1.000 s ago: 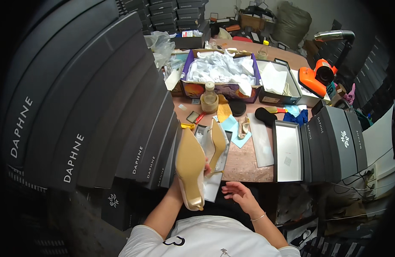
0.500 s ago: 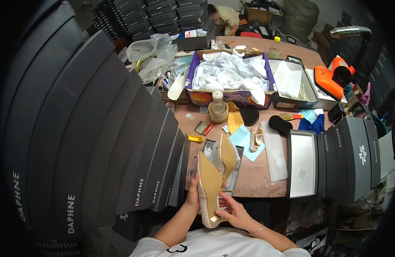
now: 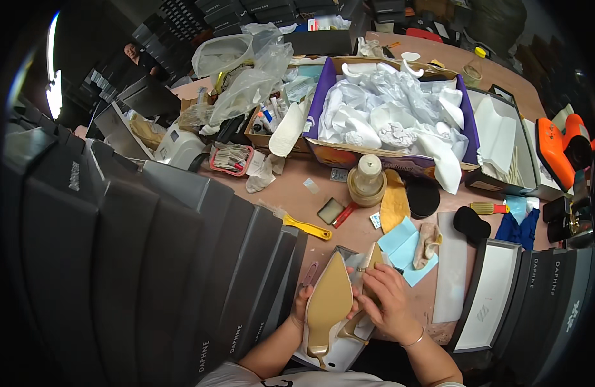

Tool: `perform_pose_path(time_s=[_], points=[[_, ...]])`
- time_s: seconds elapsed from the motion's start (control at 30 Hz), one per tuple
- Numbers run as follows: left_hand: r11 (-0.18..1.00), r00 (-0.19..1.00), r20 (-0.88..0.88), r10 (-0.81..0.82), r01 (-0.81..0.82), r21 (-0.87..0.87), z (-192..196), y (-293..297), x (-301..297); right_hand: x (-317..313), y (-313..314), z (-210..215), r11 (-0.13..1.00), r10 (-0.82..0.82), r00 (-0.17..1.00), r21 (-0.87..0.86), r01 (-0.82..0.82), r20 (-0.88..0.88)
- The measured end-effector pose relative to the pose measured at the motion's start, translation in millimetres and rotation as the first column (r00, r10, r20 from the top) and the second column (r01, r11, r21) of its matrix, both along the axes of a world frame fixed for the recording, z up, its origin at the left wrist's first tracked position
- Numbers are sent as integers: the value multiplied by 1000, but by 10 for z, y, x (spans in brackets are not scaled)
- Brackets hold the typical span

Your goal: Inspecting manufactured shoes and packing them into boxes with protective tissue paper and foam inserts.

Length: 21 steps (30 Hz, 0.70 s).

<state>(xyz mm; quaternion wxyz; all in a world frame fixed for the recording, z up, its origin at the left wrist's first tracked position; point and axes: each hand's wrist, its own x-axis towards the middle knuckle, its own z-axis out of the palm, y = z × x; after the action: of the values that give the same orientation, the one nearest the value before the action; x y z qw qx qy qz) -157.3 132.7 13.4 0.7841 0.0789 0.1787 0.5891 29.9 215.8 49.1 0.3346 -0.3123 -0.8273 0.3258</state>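
Note:
My left hand [image 3: 302,304] is closed around a beige high-heeled shoe [image 3: 330,293], its tan sole turned up, pointed toe away from me and heel toward me. Just right of it, the fingers of my right hand [image 3: 391,304] curl over a second high-heeled shoe [image 3: 373,258], partly hidden by the hand. This shoe's gold heel [image 3: 357,330] shows below my fingers. Both shoes are over an open shoe box [image 3: 341,362] at the table's near edge. A small pinkish tool [image 3: 310,274] shows beside my left hand; whether I hold it I cannot tell.
Dark shoe boxes [image 3: 136,258] rise in stacks at left, with more [image 3: 542,297] at right. Beyond my hands are a yellow-handled brush [image 3: 307,227], a bottle [image 3: 368,177], blue paper [image 3: 400,242] and a purple carton [image 3: 320,97] of white paper. A person [image 3: 143,61] is at the back left.
My right hand has gone from the first shoe's heel to the second shoe. The first shoe is now lower, over the box. My view has swung left, bringing another person into sight.

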Motion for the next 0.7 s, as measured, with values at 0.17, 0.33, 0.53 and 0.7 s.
perform_pose_path(time_s=[0.17, 0.33, 0.53, 0.7], points=[[998, 999, 3, 32, -32, 52, -64, 54, -10, -135, 28, -239, 995, -49, 996, 86, 56, -74], [987, 996, -18, 83, -80, 139, -224, 87, -13, -113, 66, -291, 996, -57, 988, 61, 67, -147], [991, 994, -64, 93, -87, 98, -171, 123, -5, -100, 102, -288, 996, -66, 979, 53, 78, -191], [993, 990, -117, 79, -67, 97, -181, 131, -42, -115, 25, -280, 993, -92, 980, 58, 103, -178]])
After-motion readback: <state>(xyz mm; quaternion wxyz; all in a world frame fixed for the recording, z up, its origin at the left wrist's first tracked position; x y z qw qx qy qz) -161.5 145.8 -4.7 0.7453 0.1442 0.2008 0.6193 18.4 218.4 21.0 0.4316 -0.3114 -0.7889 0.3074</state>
